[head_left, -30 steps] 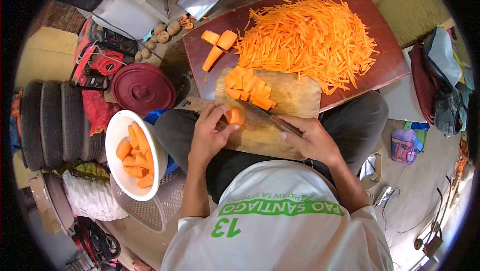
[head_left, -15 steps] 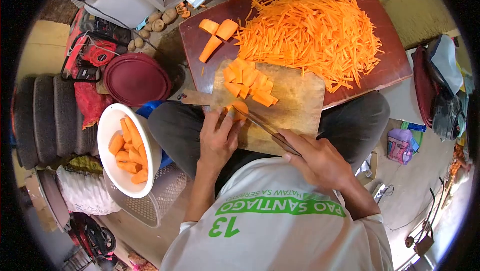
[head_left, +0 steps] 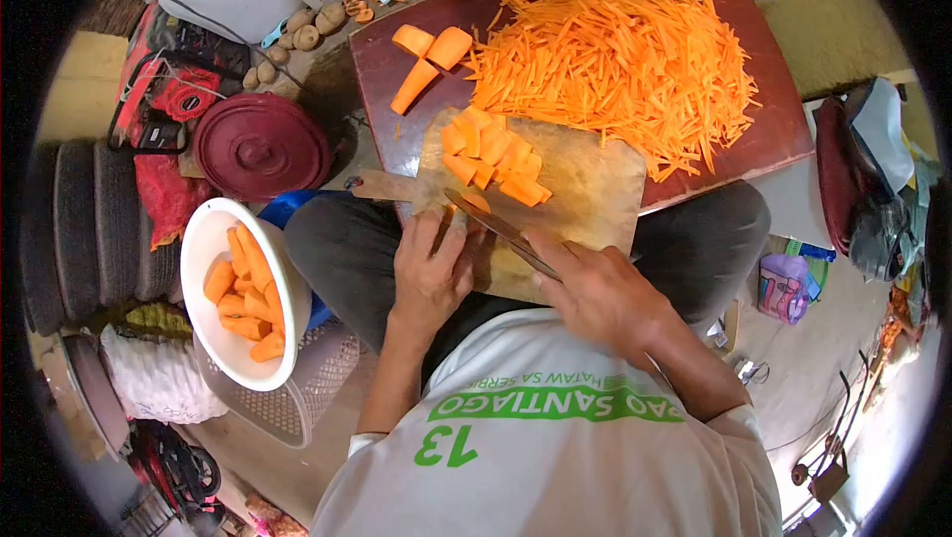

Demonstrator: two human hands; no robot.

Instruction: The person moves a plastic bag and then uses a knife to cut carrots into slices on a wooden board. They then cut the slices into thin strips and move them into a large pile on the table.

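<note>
My left hand (head_left: 433, 264) presses a carrot piece (head_left: 477, 201) onto the wooden cutting board (head_left: 595, 205), its fingertips bunched at the near side. A knife (head_left: 508, 233) is gripped in my right hand (head_left: 607, 297), its blade slanting over the carrot piece close to the left fingers and partly covering it. Farther up the board lies a cluster of thick carrot slices (head_left: 496, 155). The board rests across my lap, against a dark red tabletop (head_left: 783, 130) that carries a big heap of carrot strips (head_left: 620, 61). Left of the heap are a few larger carrot chunks (head_left: 416, 83).
On my left stands a white bucket (head_left: 290, 339) holding several peeled carrots (head_left: 248, 289). Beyond it sit a dark red lidded tub (head_left: 261, 147) and stacked tires (head_left: 77, 239). Brown round tubers (head_left: 305, 36) lie on the floor. Bags (head_left: 878, 190) are at the right.
The knife and my right hand have shifted left and slightly away from me, so the blade tip now reaches past the carrot piece. My left hand keeps its hold.
</note>
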